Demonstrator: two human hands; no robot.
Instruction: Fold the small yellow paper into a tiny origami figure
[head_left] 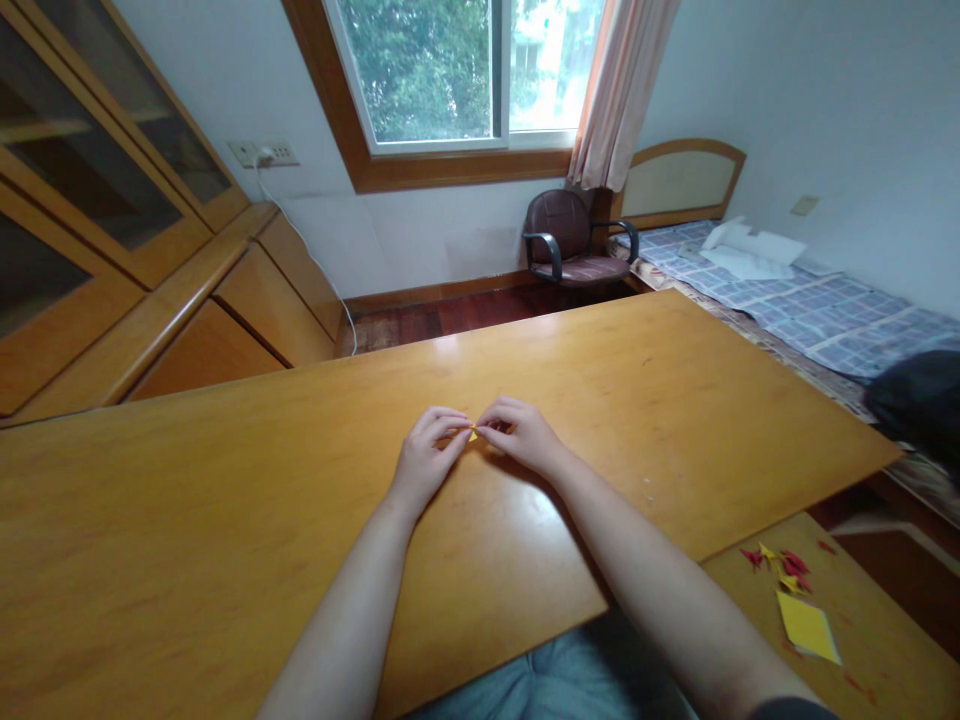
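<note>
A tiny piece of folded yellow paper (473, 434) is pinched between my two hands, just above the wooden table (262, 500). My left hand (430, 450) grips it from the left with thumb and fingertips. From the right, my right hand (520, 432) closes thumb and fingers on its other side. Most of the paper is hidden by the fingertips, so its exact folded shape cannot be made out.
At the lower right, a lower wooden surface (750, 620) holds small red and yellow folded paper pieces (791, 567) and a stack of yellow square paper (808, 627). Beyond the table stand a maroon armchair (561, 235), a bed (840, 310) and a wooden cabinet (247, 310).
</note>
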